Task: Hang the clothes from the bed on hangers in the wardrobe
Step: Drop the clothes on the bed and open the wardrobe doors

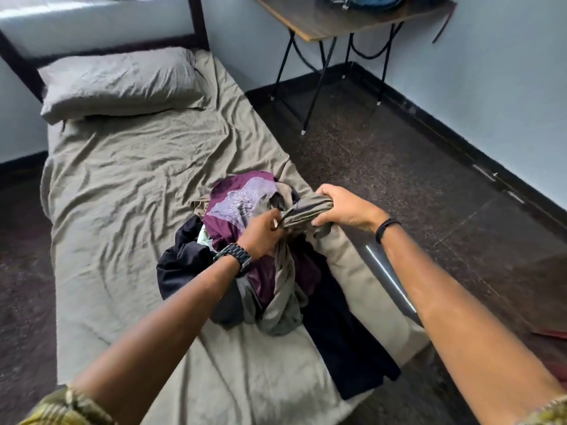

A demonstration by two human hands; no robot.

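Both hands' fingers gripping grey-green garment — bunched, twisted, over purple-and-dark clothes pile

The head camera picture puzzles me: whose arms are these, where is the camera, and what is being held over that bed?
There is no machine here. The picture comes from one wide-angle camera worn on a person's head, looking forward and down, so the two bare arms reaching in from the bottom are that person's own.

The left hand, with a dark wristwatch, and the right hand, with a thin black wristband, both grip a bunched grey-green garment, lifting part of it from a heap of clothes.

That heap lies near the right edge of the bed with a wrinkled khaki sheet. In it are a purple garment with a pale lilac print and dark navy clothing. A grey pillow lies at the head end. A small wooden table on black metal legs stands by the wall. No hanger or wardrobe is in view.
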